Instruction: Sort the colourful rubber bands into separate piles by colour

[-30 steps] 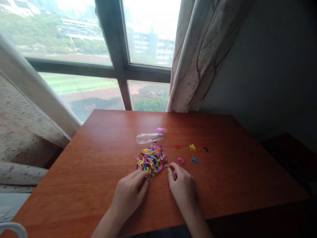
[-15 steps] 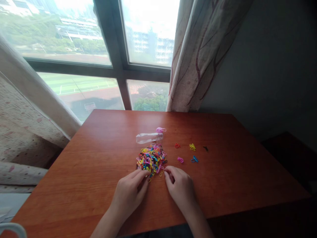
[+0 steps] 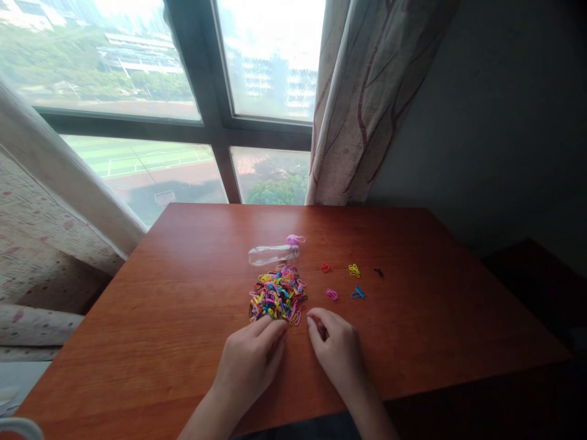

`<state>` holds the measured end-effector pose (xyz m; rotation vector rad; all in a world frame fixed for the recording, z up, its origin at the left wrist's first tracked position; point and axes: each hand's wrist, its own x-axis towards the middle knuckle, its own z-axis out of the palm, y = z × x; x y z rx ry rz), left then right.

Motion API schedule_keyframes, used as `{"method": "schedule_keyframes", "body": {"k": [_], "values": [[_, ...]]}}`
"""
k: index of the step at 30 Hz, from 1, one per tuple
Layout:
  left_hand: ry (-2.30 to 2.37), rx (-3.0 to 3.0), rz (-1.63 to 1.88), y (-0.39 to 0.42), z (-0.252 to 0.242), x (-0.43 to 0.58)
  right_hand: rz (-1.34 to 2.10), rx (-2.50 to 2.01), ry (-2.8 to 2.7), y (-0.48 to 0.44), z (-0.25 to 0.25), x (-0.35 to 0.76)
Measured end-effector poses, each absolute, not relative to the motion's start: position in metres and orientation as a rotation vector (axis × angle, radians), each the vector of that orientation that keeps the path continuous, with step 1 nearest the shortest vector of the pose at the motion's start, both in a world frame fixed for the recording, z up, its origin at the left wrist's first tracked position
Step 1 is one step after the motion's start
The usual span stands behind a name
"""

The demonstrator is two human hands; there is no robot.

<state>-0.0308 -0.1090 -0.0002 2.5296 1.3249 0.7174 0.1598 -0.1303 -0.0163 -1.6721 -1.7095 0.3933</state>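
A heap of small coloured plastic clips (image 3: 277, 293), looped like safety-pin stitch markers, lies on the brown table (image 3: 151, 342). My left hand (image 3: 254, 354) rests at the heap's near edge, fingers drawn together; what they hold, if anything, is hidden. Just right of the heap is my right hand (image 3: 337, 345), thumb and forefinger pinched, with nothing I can make out between them. Sorted apart to the right lie red clips (image 3: 326, 268), yellow clips (image 3: 354, 271), a black clip (image 3: 378, 272), pink clips (image 3: 332, 294) and blue clips (image 3: 358, 293).
Behind the heap a clear plastic bottle (image 3: 273, 255) lies on its side, with a pink cap and loop (image 3: 293, 239) by its neck. A window (image 3: 270, 85) and patterned curtains (image 3: 362, 104) stand beyond the table. A white curved object (image 3: 21, 428) shows at lower left.
My left hand has shifted right along the heap's near edge, toward my right hand. Yellow clips that showed near both hands' fingertips are out of sight. The view has shifted slightly.
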Motion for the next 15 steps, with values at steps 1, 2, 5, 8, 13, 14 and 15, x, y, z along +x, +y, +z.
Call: {"method": "schedule_keyframes", "body": {"k": [1,2,5,8,13,14,15], "values": [[1.352,2.549,0.672,-0.11,0.0,-0.025,0.399,-1.673,-1.701,-0.131,-0.017,0.161],[1.387,2.567,0.623,-0.111,0.001,-0.02,0.401,-1.673,-1.701,-0.131,-0.017,0.161],[1.488,2.592,0.493,-0.112,0.001,-0.006,0.384,-1.673,-1.727,-0.135,-0.018,0.163],[1.53,2.603,0.443,-0.11,0.002,0.001,0.365,-1.666,-1.761,-0.139,-0.018,0.165],[1.551,2.619,0.378,-0.106,0.003,0.005,0.327,-1.658,-1.807,-0.143,-0.019,0.166],[1.551,2.621,0.363,-0.105,0.004,0.005,0.324,-1.659,-1.809,-0.143,-0.019,0.166],[1.55,2.623,0.346,-0.105,0.004,0.005,0.325,-1.661,-1.809,-0.142,-0.019,0.166]]}}
